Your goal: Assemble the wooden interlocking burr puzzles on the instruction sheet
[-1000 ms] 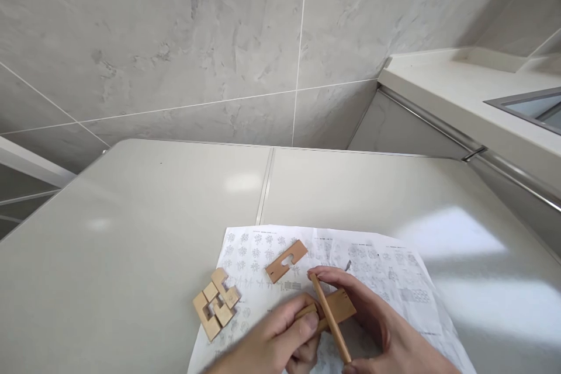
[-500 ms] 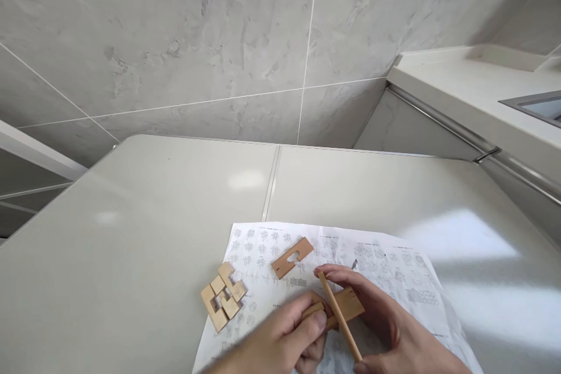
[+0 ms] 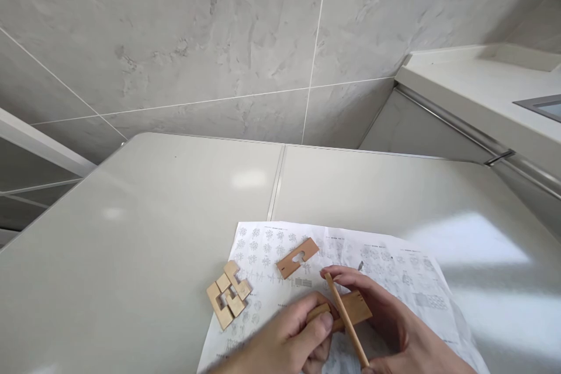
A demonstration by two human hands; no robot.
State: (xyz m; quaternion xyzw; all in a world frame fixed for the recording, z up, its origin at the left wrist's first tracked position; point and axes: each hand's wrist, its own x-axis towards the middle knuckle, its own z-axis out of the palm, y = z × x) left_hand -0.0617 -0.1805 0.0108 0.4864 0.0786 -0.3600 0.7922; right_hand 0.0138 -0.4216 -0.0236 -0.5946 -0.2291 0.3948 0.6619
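Observation:
My left hand (image 3: pixel 302 333) is closed around the near end of some wooden puzzle pieces, its thumb pressed on a small block end (image 3: pixel 318 312). Between the thumb and fingers of my right hand (image 3: pixel 390 321) a thin wooden board (image 3: pixel 347 321) is held on edge by its two ends. Another flat wooden plate (image 3: pixel 357 307) sticks out past that board to the right and appears to pass through it. My fingers hide where the pieces meet. Just beyond my hands, a slotted wooden plate (image 3: pixel 289 264) lies flat on the printed paper sheet (image 3: pixel 377 245).
Several notched wooden blocks (image 3: pixel 235 305) lie grouped at the sheet's left edge. Under everything is a pale table (image 3: pixel 184 204) with a seam across it. A grey tiled wall (image 3: pixel 210 41) stands behind, and a white counter (image 3: pixel 473 79) is at the right.
The whole view has shifted slightly, so everything appears a little further right. Both hands keep the same grip on the wooden pieces.

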